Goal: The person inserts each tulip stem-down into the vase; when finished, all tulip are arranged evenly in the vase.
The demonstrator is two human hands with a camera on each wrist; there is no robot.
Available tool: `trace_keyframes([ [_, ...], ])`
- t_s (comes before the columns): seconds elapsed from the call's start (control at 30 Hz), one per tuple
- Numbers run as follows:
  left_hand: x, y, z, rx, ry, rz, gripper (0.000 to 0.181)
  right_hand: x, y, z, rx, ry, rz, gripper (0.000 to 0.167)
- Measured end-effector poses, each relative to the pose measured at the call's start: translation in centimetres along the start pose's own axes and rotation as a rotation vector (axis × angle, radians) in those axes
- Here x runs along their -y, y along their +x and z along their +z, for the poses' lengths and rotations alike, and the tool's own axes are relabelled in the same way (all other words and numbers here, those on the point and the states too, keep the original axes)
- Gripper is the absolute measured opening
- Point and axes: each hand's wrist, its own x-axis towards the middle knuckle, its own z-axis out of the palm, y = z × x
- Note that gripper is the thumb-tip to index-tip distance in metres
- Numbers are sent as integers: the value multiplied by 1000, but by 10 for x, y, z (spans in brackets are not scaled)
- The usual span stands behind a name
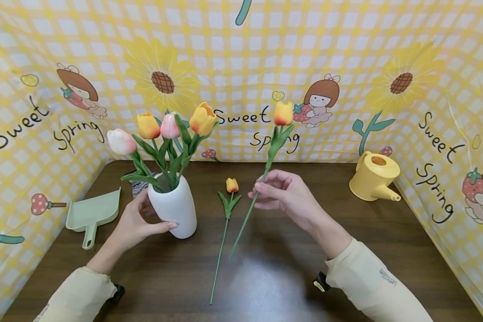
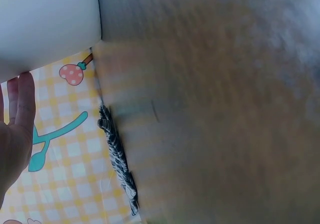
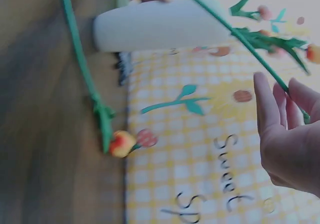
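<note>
The left hand [image 1: 138, 225] is gripping the vase [image 1: 176, 212], its thumb pressing the near side. The vase is occupying the left half of the table [image 1: 290, 290] and is holding four tulips [image 1: 170, 126], two pink and two orange. The right hand [image 1: 291, 197] is pinching the stem of the raised tulip [image 1: 272, 150], whose bloom is pointing up. The loose tulip [image 1: 227, 209] is lying between the hands, its bloom facing the far edge. The dustpan [image 1: 94, 210] is resting by the left edge, the cloth [image 1: 138, 184] is lying near the far left corner, and the watering can [image 1: 372, 176] is standing near the far right corner.
</note>
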Motion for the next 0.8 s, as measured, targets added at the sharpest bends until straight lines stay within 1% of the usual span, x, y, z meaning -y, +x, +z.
trace_keyframes([
  [0.07, 0, 0, 0, 0, 1, -2, 92, 6, -1, 5, -8, 22, -57, 3],
  [0.3, -1, 0, 0, 0, -8, 1, 93, 21, -2, 24, -39, 17, -193, 6],
  [0.53, 0, 0, 0, 5, -23, 0, 92, 33, 7, 43, -48, 38, -365, 12],
  [0.7, 2, 0, 0, 4, -27, 1, 92, 39, 16, 55, -68, 68, -440, 14],
  [0.8, 2, 0, 0, 4, -24, -1, 92, 40, 22, 60, -55, 91, -476, 17],
])
